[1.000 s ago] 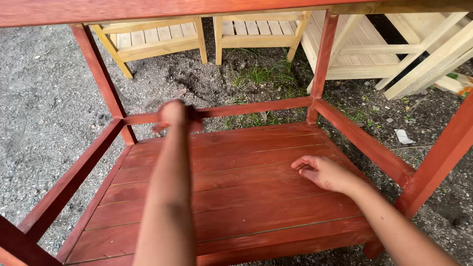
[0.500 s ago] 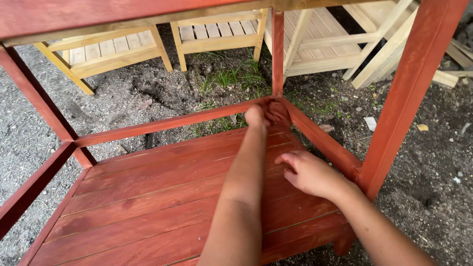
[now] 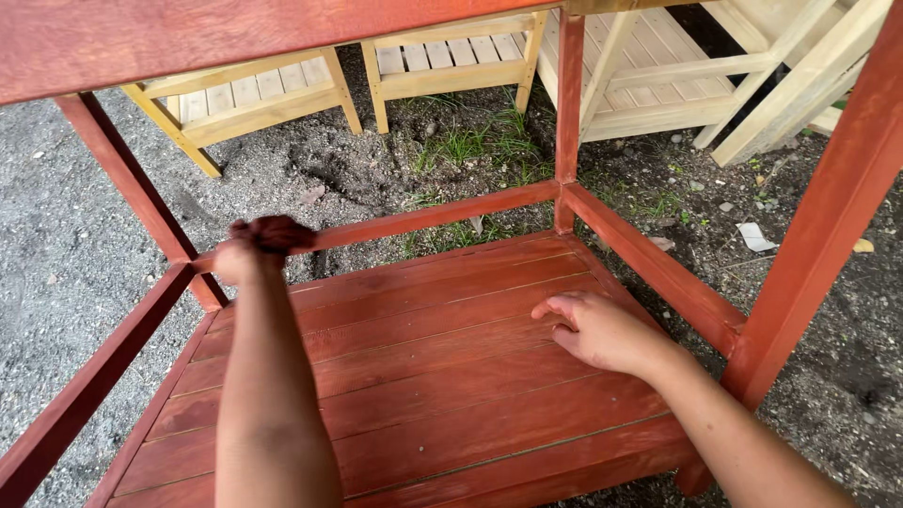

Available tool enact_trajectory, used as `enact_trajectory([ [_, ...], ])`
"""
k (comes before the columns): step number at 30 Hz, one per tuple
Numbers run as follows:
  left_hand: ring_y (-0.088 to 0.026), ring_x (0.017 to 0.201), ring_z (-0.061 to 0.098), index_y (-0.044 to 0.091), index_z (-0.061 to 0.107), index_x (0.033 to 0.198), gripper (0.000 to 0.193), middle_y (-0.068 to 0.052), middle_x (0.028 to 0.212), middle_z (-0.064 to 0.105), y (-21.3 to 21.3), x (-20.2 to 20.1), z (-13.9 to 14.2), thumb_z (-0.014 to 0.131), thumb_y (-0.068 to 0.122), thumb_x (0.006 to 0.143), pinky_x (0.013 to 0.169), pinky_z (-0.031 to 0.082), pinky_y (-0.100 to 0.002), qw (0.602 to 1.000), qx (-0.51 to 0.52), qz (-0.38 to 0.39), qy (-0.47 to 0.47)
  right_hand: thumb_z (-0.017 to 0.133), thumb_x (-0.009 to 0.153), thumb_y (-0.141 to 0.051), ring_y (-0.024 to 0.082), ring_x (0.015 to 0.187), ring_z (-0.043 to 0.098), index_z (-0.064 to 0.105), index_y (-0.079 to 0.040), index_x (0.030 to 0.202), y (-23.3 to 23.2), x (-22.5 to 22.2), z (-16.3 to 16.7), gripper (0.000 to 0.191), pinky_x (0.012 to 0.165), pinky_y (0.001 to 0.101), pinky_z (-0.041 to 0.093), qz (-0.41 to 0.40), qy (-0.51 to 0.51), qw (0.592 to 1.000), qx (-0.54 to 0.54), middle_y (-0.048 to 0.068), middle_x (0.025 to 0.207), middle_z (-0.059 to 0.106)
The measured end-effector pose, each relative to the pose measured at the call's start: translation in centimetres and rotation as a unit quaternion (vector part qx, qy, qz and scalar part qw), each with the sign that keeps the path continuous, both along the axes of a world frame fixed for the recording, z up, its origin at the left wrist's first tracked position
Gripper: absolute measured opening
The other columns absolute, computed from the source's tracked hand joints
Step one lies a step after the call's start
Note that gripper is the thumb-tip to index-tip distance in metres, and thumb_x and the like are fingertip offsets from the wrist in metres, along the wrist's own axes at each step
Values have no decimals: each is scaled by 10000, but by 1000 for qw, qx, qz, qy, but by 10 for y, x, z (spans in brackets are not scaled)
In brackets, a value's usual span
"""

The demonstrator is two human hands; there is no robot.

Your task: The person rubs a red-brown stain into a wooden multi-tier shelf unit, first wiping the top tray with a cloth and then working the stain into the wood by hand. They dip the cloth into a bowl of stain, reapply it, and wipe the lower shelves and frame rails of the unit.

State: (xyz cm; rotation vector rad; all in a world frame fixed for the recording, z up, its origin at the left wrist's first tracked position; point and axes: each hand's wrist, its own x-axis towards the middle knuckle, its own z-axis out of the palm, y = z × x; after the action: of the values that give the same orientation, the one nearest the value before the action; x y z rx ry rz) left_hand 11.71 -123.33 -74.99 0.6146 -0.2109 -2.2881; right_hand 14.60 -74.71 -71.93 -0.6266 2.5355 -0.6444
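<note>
My left hand (image 3: 246, 256) is closed on a dark red stained rag (image 3: 280, 231) and presses it against the left end of the back rail (image 3: 433, 216) of a red-stained wooden table frame. My right hand (image 3: 597, 329) lies flat, fingers apart, on the slatted lower shelf (image 3: 423, 376) near its right side and holds nothing. My left forearm stretches over the shelf's left half and hides some slats.
Red legs stand at the back left (image 3: 132, 188), back right (image 3: 568, 113) and front right (image 3: 828, 216); a side rail (image 3: 649, 263) runs along the right. Unstained pale wooden furniture (image 3: 245, 94) stands behind on gravel and grass. A white scrap (image 3: 755, 235) lies on the ground.
My left hand with the rag has slid along the back rail from the right back corner to the left end. My right hand stays on the shelf. The view swung back leftward.
</note>
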Motion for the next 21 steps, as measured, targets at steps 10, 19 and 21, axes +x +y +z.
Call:
enact_trajectory([
  [10, -231, 644, 524, 50, 565, 943, 401, -84, 788, 563, 133, -53, -25, 264, 282, 1073, 538, 488, -341, 987, -115, -108, -37, 681, 856, -169, 252, 1067, 681, 676, -177, 1221, 15, 0, -4, 366, 935, 372, 533, 27, 26, 999, -18, 90, 1153, 722],
  [19, -250, 764, 641, 76, 541, 1002, 315, -114, 900, 664, 352, -153, -8, 261, 193, 1087, 592, 575, -346, 896, 36, -442, -4, 678, 821, -131, 352, 1101, 637, 673, -31, 1118, 37, 2, -3, 313, 957, 446, 502, 91, 141, 986, -25, 164, 1136, 697],
  [21, -211, 676, 623, 126, 619, 1008, 365, -82, 885, 682, 376, -160, -15, 260, 179, 1046, 498, 547, -321, 882, 48, -465, 67, 695, 821, -155, 367, 1109, 620, 654, -3, 1098, 39, 4, -4, 319, 960, 456, 494, 78, 133, 988, 4, 179, 1140, 676],
])
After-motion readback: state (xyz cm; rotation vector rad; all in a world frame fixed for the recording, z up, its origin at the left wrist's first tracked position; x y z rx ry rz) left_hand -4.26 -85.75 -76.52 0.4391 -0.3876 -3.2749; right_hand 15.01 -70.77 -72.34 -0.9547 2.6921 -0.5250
